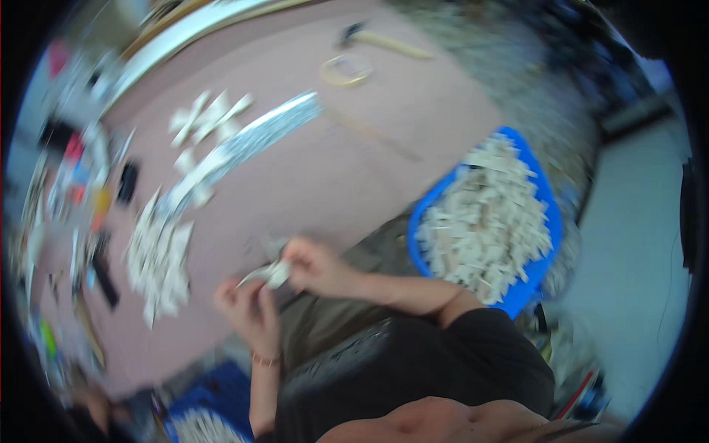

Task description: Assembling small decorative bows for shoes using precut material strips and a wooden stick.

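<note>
Near the table's front edge, a small cream-white strip (275, 275) is stretched between my two hands; the blur hides whether it is cloth or leather. My left hand (249, 304) pinches its left end between fingertips and thumb. At the other end my right hand (319, 266) is closed on it, fingers bent. Left of my hands lies a heap of similar flat pieces (159, 258) on the pink table (281, 192). A silvery foil strip (277, 127) runs away from that heap, with several folded pieces (210, 118) beside it.
A blue basin (552, 214) full of cream pieces stands at my right. A hammer (388, 43) and a tape roll (346, 70) lie at the far side. Tools and small items, including a black object (128, 182), crowd the left. Another person's hand (96, 406) shows lower left.
</note>
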The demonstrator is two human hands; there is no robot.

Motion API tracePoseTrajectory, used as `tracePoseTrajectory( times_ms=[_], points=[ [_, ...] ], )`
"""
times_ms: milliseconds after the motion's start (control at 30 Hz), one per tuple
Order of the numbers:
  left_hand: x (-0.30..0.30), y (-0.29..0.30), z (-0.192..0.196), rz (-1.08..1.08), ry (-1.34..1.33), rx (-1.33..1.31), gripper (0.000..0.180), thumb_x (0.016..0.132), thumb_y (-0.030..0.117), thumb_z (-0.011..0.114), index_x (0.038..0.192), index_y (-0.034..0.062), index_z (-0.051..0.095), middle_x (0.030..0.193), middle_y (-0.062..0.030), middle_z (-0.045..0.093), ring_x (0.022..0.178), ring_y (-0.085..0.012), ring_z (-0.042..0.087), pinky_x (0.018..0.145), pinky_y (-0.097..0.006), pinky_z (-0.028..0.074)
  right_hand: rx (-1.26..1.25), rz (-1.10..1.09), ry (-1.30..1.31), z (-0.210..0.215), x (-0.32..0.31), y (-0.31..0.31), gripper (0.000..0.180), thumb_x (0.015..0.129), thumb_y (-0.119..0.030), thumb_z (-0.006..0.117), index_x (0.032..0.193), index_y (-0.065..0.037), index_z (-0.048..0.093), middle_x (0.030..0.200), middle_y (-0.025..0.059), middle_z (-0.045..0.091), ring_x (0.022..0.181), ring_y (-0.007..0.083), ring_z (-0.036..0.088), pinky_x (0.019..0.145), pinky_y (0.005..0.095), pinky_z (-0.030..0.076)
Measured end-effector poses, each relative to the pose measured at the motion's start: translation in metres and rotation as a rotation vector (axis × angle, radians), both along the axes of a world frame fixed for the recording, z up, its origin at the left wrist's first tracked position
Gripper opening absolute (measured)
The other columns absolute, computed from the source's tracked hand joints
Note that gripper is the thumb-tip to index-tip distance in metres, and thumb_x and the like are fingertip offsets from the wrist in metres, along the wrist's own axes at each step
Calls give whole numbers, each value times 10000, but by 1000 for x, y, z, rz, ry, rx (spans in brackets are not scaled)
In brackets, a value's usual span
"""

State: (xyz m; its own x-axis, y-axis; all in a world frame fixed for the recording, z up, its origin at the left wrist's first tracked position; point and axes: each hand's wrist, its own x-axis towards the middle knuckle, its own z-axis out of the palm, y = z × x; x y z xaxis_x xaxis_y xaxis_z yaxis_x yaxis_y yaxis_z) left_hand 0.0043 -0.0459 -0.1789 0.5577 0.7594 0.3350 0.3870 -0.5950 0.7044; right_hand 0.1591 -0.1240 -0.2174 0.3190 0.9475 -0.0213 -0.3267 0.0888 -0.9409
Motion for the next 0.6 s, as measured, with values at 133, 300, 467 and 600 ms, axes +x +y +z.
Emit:
tracePoseTrajectory(
  times_ms=[133, 300, 467, 600],
  points=[
    [-18, 5, -13, 33, -90, -48, 74, 880, 40, 621, 944, 12, 646, 1091, -104, 422, 829, -178, 499, 726, -283, 419, 7, -120, -317, 16, -11, 10, 55, 873, -52, 552, 893, -34, 503, 636, 12, 559, 565, 48, 540, 499, 241, 426],
    [-12, 11, -13, -4, -92, 13, 83, 893, 55, 624, 935, -14, 642, 1059, -76, 393, 773, -127, 471, 578, -232, 370, -6, -207, -367, 21, -13, 3, 100, 817, -48, 589, 840, -25, 494, 620, 71, 553, 527, 148, 539, 491, 312, 404],
    [2, 1, -3, 95, -235, -107, 110, 917, 77, 606, 947, -26, 633, 1017, -71, 469, 692, -82, 466, 546, -207, 366, 20, -237, -462, 21, -13, 7, 94, 805, -33, 580, 840, -28, 493, 619, 88, 548, 524, 195, 555, 494, 333, 411],
    [-10, 10, -12, -20, -58, -127, 126, 936, 88, 586, 986, -21, 624, 898, -49, 542, 643, -72, 498, 555, -198, 404, -5, -202, -506, 17, -13, 7, 98, 835, -56, 577, 894, -28, 503, 655, 73, 555, 560, 145, 541, 526, 300, 421]
  ],
)
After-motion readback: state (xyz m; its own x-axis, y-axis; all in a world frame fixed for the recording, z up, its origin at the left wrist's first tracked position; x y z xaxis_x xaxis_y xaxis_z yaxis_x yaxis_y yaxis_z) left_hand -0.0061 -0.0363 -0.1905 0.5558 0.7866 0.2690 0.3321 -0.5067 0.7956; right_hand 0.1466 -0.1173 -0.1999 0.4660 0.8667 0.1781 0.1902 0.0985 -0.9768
